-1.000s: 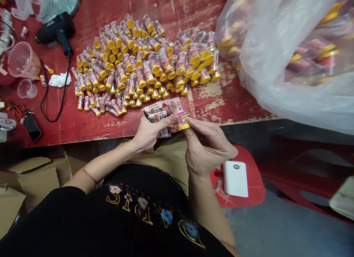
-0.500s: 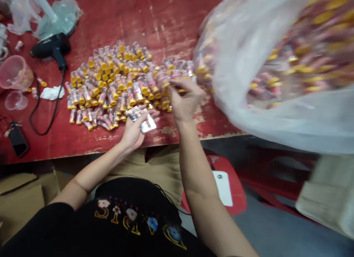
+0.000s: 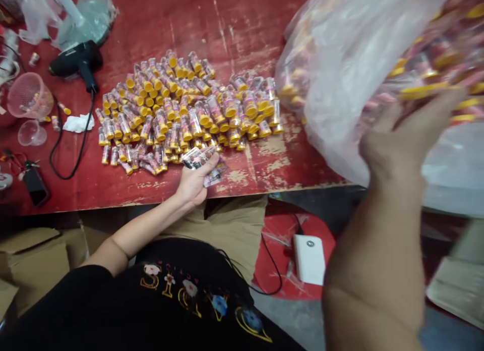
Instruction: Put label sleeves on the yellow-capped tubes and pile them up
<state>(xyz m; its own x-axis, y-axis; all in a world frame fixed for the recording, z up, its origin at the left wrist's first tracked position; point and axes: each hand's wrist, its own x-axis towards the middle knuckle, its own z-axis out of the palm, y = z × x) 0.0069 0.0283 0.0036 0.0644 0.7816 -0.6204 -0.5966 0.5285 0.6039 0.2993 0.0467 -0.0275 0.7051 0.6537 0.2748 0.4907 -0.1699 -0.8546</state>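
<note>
Small printed cards [image 3: 196,157] are in my left hand [image 3: 194,182], the thumb pressed over them, at the table's front edge. Just beyond it lies a wide pile of clear tubes with yellow caps [image 3: 162,101]. At the right, my right hand [image 3: 404,131] reaches into the mouth of a large clear plastic bag [image 3: 333,53] filled with similar tubes. That hand is blurred, and its fingertips are hard to make out among the tubes.
On the red table [image 3: 242,18] at the left are a black heat gun [image 3: 77,63] with its cable, a pink basket [image 3: 30,95], a clear cup [image 3: 32,133] and a black device [image 3: 35,182]. A white power bank [image 3: 309,259] rests on a red stool [image 3: 272,260].
My right hand has moved from the tube pile rightward into the bag's opening. My left hand still has the cards, its thumb now closed over them. The view has shifted slightly.
</note>
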